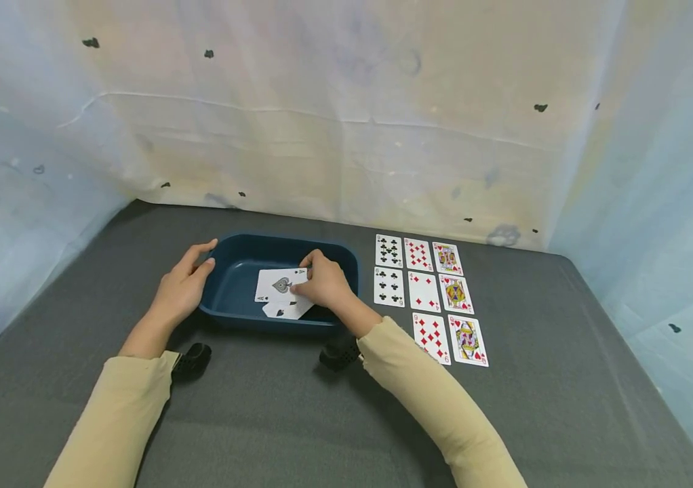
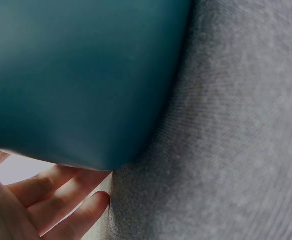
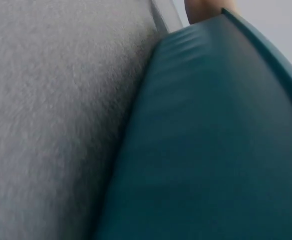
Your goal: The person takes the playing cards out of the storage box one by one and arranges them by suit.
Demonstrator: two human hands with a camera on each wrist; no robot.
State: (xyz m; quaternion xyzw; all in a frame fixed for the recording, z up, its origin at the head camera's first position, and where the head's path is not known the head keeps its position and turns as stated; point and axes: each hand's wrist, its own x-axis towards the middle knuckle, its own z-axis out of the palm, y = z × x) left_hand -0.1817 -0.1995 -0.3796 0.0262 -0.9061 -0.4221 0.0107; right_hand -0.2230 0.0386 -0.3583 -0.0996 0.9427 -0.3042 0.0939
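In the head view, a dark blue plastic bin [image 1: 243,245] stands on the grey cloth. My right hand [image 1: 324,280] reaches over the bin and pinches an ace of spades card [image 1: 267,286] at its right end. Partly under that ace lies another white card with a spade mark [image 1: 281,311]; its value is hidden. At the bin's left end, my left hand [image 1: 179,288] touches the rim with thumb and forefinger. The left wrist view shows its fairly straight fingers [image 2: 61,200] against the bin's outer wall [image 2: 86,90]. The right wrist view has mostly the bin's side [image 3: 200,130].
Right of the bin, several face-up cards lie in columns: clubs [image 1: 388,287], diamonds [image 1: 424,291] and red-suited face cards [image 1: 468,341]. The right forearm passes over the cloth beside them. A pale patterned curtain [image 1: 298,135] hangs behind the grey-covered table [image 1: 249,420].
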